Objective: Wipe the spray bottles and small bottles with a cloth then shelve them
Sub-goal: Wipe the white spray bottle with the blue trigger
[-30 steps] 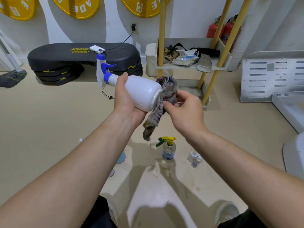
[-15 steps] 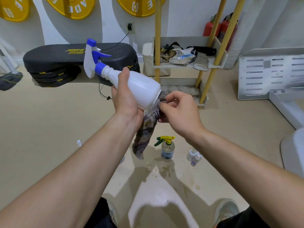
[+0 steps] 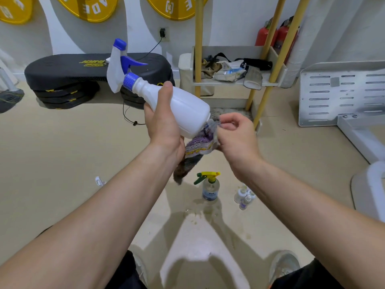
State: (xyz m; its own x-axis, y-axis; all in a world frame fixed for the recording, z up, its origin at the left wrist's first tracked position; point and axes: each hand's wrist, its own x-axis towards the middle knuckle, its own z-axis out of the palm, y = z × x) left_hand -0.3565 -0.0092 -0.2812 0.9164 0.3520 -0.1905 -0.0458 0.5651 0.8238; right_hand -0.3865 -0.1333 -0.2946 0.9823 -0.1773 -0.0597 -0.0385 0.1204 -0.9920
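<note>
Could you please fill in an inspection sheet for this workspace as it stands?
Surface: beige floor, damp marks near the clear spray bottle.
Job's things: white spray bottle tilted, cloth at its base; small bottles standing on the floor.
Clutter: rags and packets on the shelf.
Hands: left hand grips the white spray bottle; right hand pinches the cloth.
Cables: black cable from the wall socket toward the step platform.
Surroundings: fire extinguishers, yellow plates on the wall.

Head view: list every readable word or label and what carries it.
"ADE": middle yellow round wall plate, cropped.
Yellow print on black stacked step platform: blurred, unreadable.
Label on clear spray bottle with yellow trigger: too small.
Small white bottles: labels too small.
</note>
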